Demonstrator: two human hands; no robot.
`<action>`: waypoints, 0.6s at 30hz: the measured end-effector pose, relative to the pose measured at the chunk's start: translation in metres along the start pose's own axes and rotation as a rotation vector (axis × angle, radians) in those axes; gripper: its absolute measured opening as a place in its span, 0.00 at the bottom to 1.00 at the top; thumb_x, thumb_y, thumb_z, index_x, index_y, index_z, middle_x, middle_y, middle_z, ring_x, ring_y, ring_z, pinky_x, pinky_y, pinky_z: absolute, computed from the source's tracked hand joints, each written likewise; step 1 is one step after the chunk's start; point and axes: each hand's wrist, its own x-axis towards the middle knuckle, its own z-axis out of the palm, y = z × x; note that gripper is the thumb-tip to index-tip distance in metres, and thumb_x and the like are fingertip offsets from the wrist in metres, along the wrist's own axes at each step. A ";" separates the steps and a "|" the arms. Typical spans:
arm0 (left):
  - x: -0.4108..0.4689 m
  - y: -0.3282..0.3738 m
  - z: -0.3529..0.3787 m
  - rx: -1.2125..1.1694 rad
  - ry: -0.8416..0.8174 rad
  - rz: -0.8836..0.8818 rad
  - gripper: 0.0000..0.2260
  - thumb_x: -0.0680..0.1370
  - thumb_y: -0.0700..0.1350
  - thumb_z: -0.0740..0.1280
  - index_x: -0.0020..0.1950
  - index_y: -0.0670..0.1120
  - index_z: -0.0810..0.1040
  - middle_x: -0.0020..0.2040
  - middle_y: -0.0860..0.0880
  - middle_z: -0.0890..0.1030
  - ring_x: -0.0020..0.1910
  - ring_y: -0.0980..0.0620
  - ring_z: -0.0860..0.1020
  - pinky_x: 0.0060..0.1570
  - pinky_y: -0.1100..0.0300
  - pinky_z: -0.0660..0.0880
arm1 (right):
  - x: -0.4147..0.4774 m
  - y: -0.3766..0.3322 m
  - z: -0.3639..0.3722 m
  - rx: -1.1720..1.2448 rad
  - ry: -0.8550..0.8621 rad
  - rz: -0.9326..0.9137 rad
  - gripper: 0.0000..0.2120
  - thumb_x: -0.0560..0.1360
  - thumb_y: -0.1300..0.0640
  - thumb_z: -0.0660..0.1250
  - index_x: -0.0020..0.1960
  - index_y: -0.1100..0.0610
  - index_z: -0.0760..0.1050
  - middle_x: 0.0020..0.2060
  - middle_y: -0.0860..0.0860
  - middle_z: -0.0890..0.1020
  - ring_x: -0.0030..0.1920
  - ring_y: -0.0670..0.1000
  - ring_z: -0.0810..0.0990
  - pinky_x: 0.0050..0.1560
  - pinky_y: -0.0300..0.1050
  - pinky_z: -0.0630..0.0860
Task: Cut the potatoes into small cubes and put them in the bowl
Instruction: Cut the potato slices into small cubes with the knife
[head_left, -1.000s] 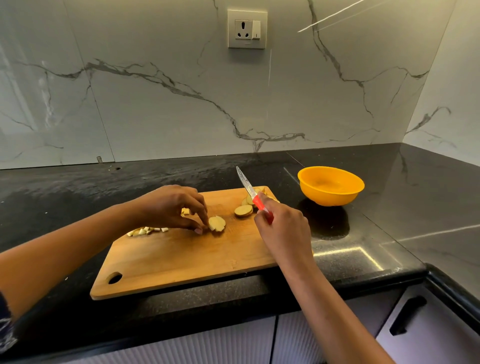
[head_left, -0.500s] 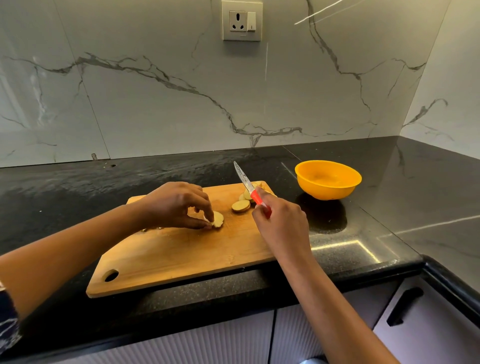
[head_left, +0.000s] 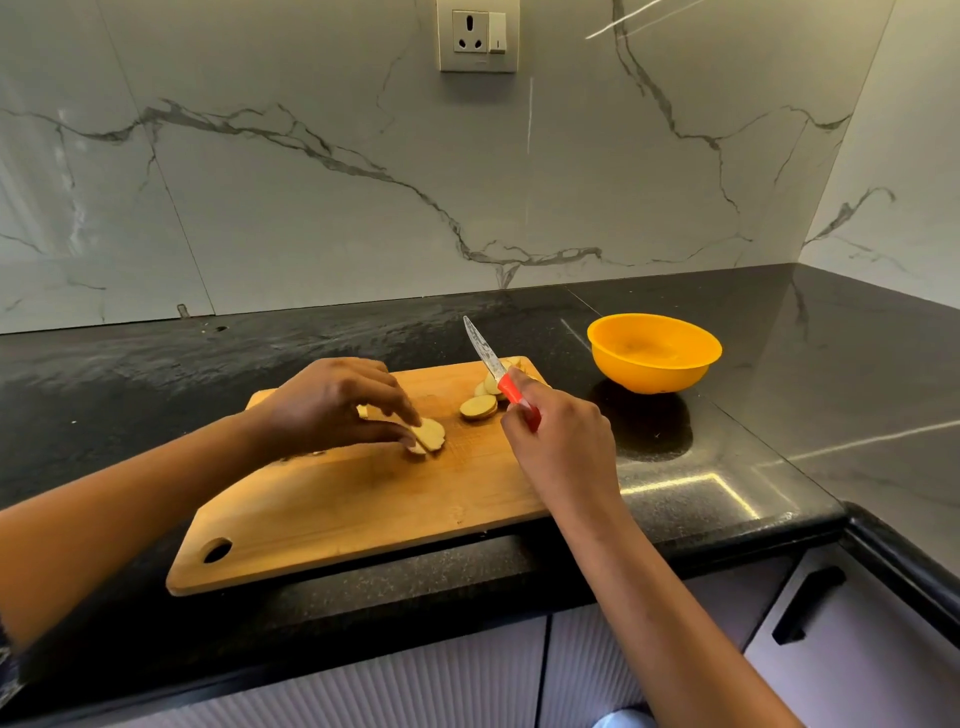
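Left hand: the left hand (head_left: 332, 405) is down on the board, fingers (head_left: 400, 408) and thumb pinching a small stack of pale potato slices (head_left: 431, 435) near the board's middle.
Right hand: the right hand (head_left: 558, 441) has its fingers curled round the red handle of one small kitchen knife (head_left: 491, 361). The blade is up off the wood, with its tip pointing up and away over the far right corner.
Potato count: one pinched stack, though I can't tell how many slices are in it. One round skin-edged slice (head_left: 479, 407) lies flat just to its right. There are more behind that, partly hidden by the knife, so no firm count.
Bowl: one round orange plastic bowl (head_left: 653, 353) stands right of the board and apart from it.
Board: one rectangular wooden chopping board (head_left: 363, 509) with a hole at its near left corner, lying slantwise.
Surface: a glossy black stone desk (head_left: 753, 457) that turns a corner on the right.
Room: a white marble wall with grey veins (head_left: 311, 208), one wall socket (head_left: 478, 35) and pale cabinet fronts below with one black handle (head_left: 808, 603).
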 end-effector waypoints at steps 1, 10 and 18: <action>0.001 -0.001 -0.002 -0.047 -0.053 -0.087 0.13 0.73 0.63 0.64 0.58 0.68 0.73 0.53 0.60 0.79 0.53 0.61 0.76 0.48 0.65 0.77 | 0.000 0.000 0.000 0.001 -0.002 -0.001 0.22 0.79 0.51 0.62 0.72 0.49 0.66 0.51 0.49 0.83 0.48 0.45 0.79 0.45 0.38 0.71; 0.032 -0.005 -0.001 -0.178 -0.495 -0.305 0.17 0.75 0.47 0.69 0.59 0.64 0.73 0.57 0.67 0.70 0.59 0.71 0.66 0.55 0.76 0.64 | 0.000 0.000 -0.001 0.011 0.005 0.002 0.22 0.79 0.51 0.62 0.72 0.49 0.66 0.52 0.49 0.82 0.49 0.46 0.79 0.46 0.39 0.71; 0.010 0.029 0.003 -0.092 -0.244 -0.609 0.20 0.69 0.61 0.67 0.57 0.54 0.79 0.53 0.56 0.79 0.52 0.58 0.75 0.54 0.60 0.75 | 0.000 -0.001 0.000 -0.022 -0.024 -0.015 0.22 0.79 0.50 0.61 0.72 0.48 0.65 0.52 0.48 0.82 0.49 0.46 0.79 0.47 0.38 0.71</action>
